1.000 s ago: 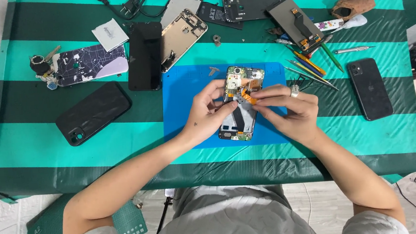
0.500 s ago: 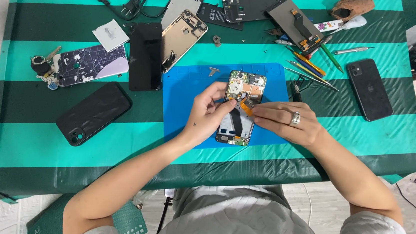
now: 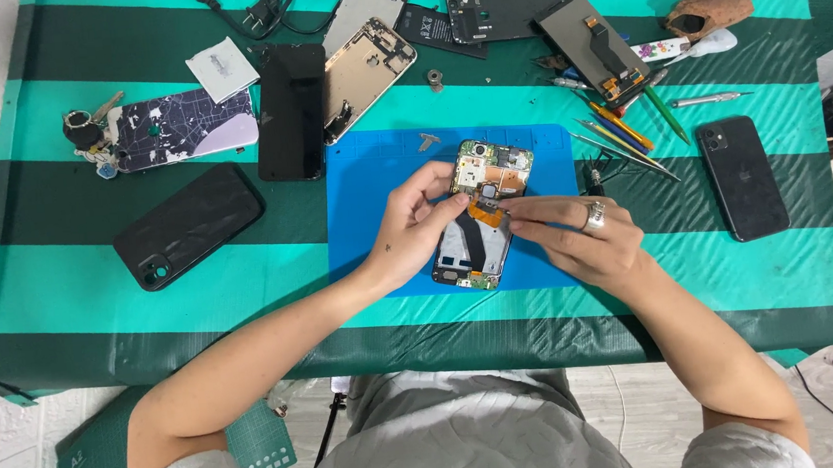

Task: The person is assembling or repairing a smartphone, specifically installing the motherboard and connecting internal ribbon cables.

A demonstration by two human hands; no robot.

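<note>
**Opened phone under both hands on the blue mat**

Green-and-teal striped cloth [image 3: 57,260] covers the bench, with a blue work mat [image 3: 362,184] laid at its middle. On the mat lies an opened smartphone [image 3: 483,213], back cover off, circuit board and an orange flex cable showing. The left hand [image 3: 418,226] rests against its left edge, fingers curled narrow, fingertips at the phone's middle. The right hand [image 3: 577,230], ring on one finger, reaches in from the right with fingers pinched close near the orange flex; whether it grips a tool or the cable itself I cannot tell.

By the look of it, the work is at the flex connector stage. Any move here calls for a light, steady touch, since the ribbon is thin and easily creased.

Near the far-left edge sits a small white square packet [image 3: 222,68]. A flat black battery [image 3: 431,30] with pale printing lies beside a bare phone frame [image 3: 367,64]. A black phone [image 3: 743,177] lies well to the right.
</note>
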